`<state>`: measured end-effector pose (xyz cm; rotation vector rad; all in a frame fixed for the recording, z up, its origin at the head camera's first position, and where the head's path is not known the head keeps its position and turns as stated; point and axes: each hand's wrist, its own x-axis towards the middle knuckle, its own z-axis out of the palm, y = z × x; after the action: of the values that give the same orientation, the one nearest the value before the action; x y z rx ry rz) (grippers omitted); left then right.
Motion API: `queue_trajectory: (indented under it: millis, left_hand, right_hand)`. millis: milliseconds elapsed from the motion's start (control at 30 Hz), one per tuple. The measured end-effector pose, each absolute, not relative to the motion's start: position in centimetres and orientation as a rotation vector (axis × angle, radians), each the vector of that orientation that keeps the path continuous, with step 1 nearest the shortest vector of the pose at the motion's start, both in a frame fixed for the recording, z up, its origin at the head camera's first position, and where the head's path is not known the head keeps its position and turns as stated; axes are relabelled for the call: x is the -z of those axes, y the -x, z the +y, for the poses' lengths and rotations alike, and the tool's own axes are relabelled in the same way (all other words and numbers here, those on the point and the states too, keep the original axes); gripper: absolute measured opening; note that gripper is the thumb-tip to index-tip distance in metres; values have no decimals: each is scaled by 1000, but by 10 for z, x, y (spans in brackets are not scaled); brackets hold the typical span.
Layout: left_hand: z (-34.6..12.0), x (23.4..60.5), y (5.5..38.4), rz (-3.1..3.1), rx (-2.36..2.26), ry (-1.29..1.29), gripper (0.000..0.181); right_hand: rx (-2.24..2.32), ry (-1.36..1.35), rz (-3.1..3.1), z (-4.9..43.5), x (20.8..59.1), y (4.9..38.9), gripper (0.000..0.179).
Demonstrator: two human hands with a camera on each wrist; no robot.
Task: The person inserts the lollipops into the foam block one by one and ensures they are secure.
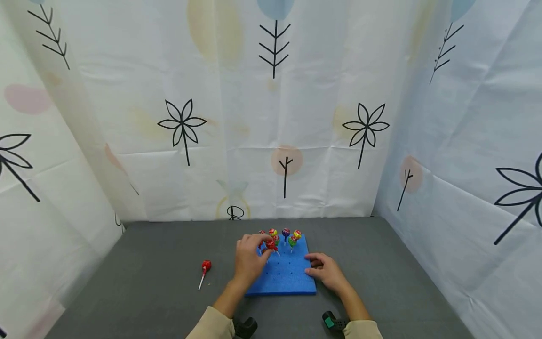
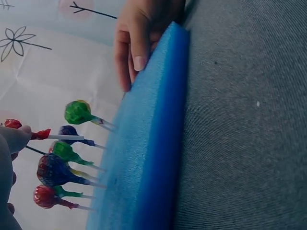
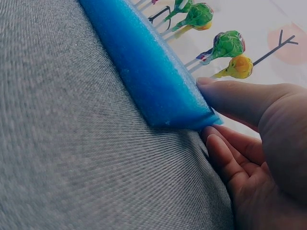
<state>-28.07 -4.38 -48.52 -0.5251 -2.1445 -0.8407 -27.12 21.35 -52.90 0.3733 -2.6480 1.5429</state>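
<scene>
My left hand [image 1: 248, 258] pinches a red-wrapped lollipop [image 1: 271, 244] above the left part of a blue foam board [image 1: 285, 283]. In the left wrist view its white stick [image 2: 67, 137] points toward the board, with the tip apart from the surface. Several other lollipops stand in the board's far half, among them a green one [image 2: 76, 111] and a yellow one [image 3: 240, 66]. My right hand [image 1: 329, 271] grips the board's right edge, thumb on the upper face and fingers curled against the side. Small holes show in the near half.
Another red lollipop [image 1: 206, 266] lies on the grey cloth-covered table [image 1: 161, 282], left of the board. Black devices sit by both wrists, one [image 1: 244, 327] at the left and one [image 1: 334, 322] at the right. Patterned white curtains [image 1: 237, 179] stand behind and at both sides.
</scene>
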Motion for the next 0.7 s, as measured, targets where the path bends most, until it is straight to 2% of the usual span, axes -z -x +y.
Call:
queue_trajectory:
  millis: [700]
  left_hand:
    - [-40,505,281,-2147,665,601,29]
  right_hand:
    - [-1534,-420,-2638,214,528,270,36]
